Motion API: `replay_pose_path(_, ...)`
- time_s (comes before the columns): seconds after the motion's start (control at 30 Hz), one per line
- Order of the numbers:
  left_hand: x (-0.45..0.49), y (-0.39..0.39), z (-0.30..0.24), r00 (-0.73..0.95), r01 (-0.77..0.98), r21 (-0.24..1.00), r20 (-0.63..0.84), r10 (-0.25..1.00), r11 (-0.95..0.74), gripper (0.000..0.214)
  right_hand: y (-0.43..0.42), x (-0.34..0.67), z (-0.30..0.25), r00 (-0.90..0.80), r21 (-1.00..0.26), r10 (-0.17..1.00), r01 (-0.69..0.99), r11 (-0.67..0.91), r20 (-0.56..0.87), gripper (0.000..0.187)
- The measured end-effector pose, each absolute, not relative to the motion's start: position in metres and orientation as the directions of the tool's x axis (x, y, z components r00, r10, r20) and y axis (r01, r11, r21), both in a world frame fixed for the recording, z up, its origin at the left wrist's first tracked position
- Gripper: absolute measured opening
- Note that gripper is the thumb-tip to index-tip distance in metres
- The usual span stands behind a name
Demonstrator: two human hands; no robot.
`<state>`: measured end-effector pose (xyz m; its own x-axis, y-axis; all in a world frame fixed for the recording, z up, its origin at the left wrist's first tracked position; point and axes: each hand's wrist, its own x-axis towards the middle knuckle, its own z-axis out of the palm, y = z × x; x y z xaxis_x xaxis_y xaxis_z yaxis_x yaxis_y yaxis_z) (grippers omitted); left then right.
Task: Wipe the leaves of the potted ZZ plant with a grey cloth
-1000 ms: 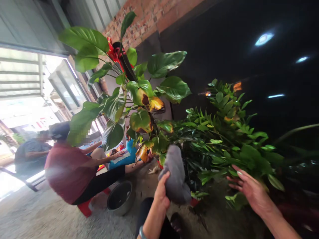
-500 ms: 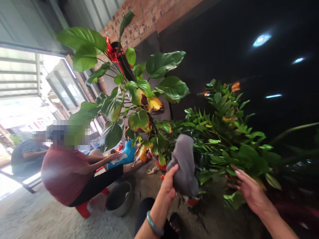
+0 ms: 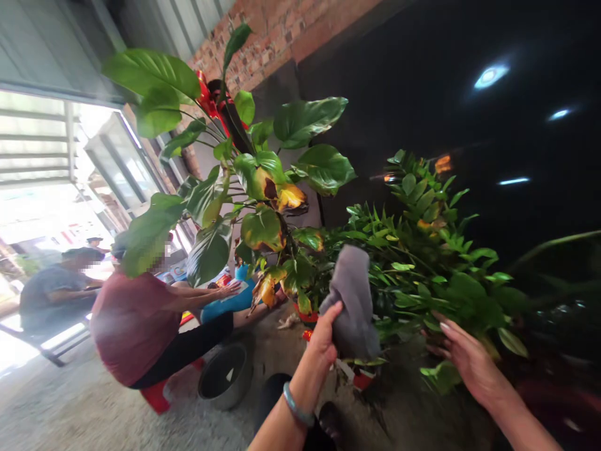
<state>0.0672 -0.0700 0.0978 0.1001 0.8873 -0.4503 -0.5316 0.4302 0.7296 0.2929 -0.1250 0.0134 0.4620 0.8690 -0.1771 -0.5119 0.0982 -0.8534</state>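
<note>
A grey cloth (image 3: 353, 294) is bunched in my left hand (image 3: 325, 341), its thumb on the near side and the folded end sticking up. My right hand (image 3: 474, 363) is at the lower edge of a bushy green plant (image 3: 422, 250). Its fingers are stretched out and apart, partly in shadow among the low leaves; whether they touch a leaf I cannot tell. Left of the cloth rises a tall plant with broad leaves (image 3: 323, 168), some yellowed and browned at the edges. A red ribbon (image 3: 206, 100) is tied near its top.
A person in a dark red shirt (image 3: 131, 319) sits on a red stool (image 3: 156, 398), hands on a blue item. Another person (image 3: 59, 288) sits farther back. A grey bucket (image 3: 225, 379) stands on the concrete floor. A glossy dark wall (image 3: 422, 81) reflects lights behind the plants.
My left hand and the cloth have shifted slightly right, and the cloth has tilted. My right hand is nearly still. The person in dark red has leaned forward, arms stretched farther out.
</note>
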Motion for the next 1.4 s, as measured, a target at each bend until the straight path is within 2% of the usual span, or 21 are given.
replay_pose_path(0.1, 0.057, -0.091, 0.073, 0.217, -0.354, 0.715, -0.564, 0.797, 0.603, 0.008, -0.127, 0.295, 0.010, 0.443, -0.882, 0.880, -0.466, 0.063, -0.171, 0.037)
replay_pose_path(0.17, 0.049, -0.096, 0.076, 0.262, -0.355, 0.675, -0.592, 0.762, 0.646, 0.009, -0.128, 0.296, 0.011, 0.449, -0.885, 0.875, -0.462, 0.055, -0.180, 0.037)
replay_pose_path(0.23, 0.046, -0.089, 0.095, 0.228, -0.470, 0.659, -0.552, 0.802, 0.587, 0.009, -0.128, 0.296, 0.013, 0.456, -0.871, 0.868, -0.488, 0.058, -0.198, 0.034)
replay_pose_path(0.33, 0.052, -0.066, 0.129, 0.122, -0.656, 0.657, -0.394, 0.911, 0.372, 0.009, -0.127, 0.292, 0.017, 0.465, -0.849, 0.859, -0.523, 0.070, -0.216, 0.031)
replay_pose_path(0.4, 0.060, -0.055, 0.136, 0.074, -0.677, 0.671, -0.348, 0.935, 0.303, 0.009, -0.126, 0.290, 0.019, 0.464, -0.850, 0.861, -0.522, 0.074, -0.209, 0.030)
replay_pose_path(0.53, 0.064, -0.069, 0.106, 0.053, -0.471, 0.791, -0.417, 0.908, 0.391, 0.010, -0.128, 0.291, 0.019, 0.455, -0.856, 0.865, -0.513, 0.061, -0.211, 0.034)
replay_pose_path(0.63, 0.046, -0.095, 0.084, 0.188, -0.315, 0.817, -0.445, 0.875, 0.483, 0.015, -0.130, 0.296, 0.018, 0.456, -0.850, 0.860, -0.525, 0.051, -0.230, 0.037)
replay_pose_path(0.73, 0.018, -0.099, 0.095, 0.296, -0.330, 0.801, -0.415, 0.860, 0.500, 0.024, -0.131, 0.301, 0.018, 0.491, -0.823, 0.840, -0.559, 0.101, -0.231, 0.029)
replay_pose_path(0.8, 0.004, -0.085, 0.118, 0.184, -0.469, 0.791, -0.346, 0.920, 0.391, 0.023, -0.131, 0.301, 0.019, 0.519, -0.809, 0.826, -0.571, 0.142, -0.221, 0.024)
replay_pose_path(0.87, -0.002, -0.066, 0.140, -0.034, -0.635, 0.751, -0.264, 0.964, 0.183, 0.019, -0.130, 0.299, 0.021, 0.525, -0.807, 0.824, -0.569, 0.155, -0.212, 0.023)
replay_pose_path(0.93, 0.000, -0.051, 0.149, -0.207, -0.712, 0.702, -0.238, 0.949, 0.020, 0.019, -0.129, 0.295, 0.024, 0.510, -0.812, 0.833, -0.567, 0.140, -0.213, 0.026)
replay_pose_path(0.97, 0.004, -0.048, 0.147, -0.254, -0.716, 0.698, -0.255, 0.933, -0.004, 0.021, -0.129, 0.293, 0.025, 0.499, -0.814, 0.839, -0.567, 0.125, -0.218, 0.029)
replay_pose_path(1.03, 0.012, -0.056, 0.127, -0.265, -0.683, 0.726, -0.353, 0.897, 0.083, 0.025, -0.130, 0.289, 0.028, 0.478, -0.819, 0.849, -0.565, 0.098, -0.228, 0.034)
replay_pose_path(1.1, 0.017, -0.079, 0.098, -0.190, -0.616, 0.725, -0.516, 0.835, 0.308, 0.028, -0.131, 0.288, 0.031, 0.466, -0.823, 0.854, -0.562, 0.085, -0.231, 0.037)
replay_pose_path(1.17, 0.016, -0.105, 0.077, -0.044, -0.555, 0.616, -0.693, 0.719, 0.559, 0.033, -0.133, 0.289, 0.032, 0.460, -0.824, 0.860, -0.559, 0.088, -0.220, 0.038)
replay_pose_path(1.23, 0.010, -0.122, 0.075, 0.015, -0.545, 0.541, -0.757, 0.653, 0.640, 0.037, -0.134, 0.292, 0.031, 0.464, -0.823, 0.860, -0.559, 0.100, -0.211, 0.034)
replay_pose_path(1.3, 0.004, -0.124, 0.094, -0.031, -0.586, 0.581, -0.713, 0.700, 0.566, 0.036, -0.134, 0.295, 0.029, 0.486, -0.817, 0.847, -0.565, 0.115, -0.216, 0.029)
replay_pose_path(1.4, 0.000, -0.099, 0.136, -0.188, -0.673, 0.697, -0.486, 0.853, 0.249, 0.028, -0.131, 0.296, 0.026, 0.521, -0.810, 0.825, -0.569, 0.143, -0.220, 0.026)
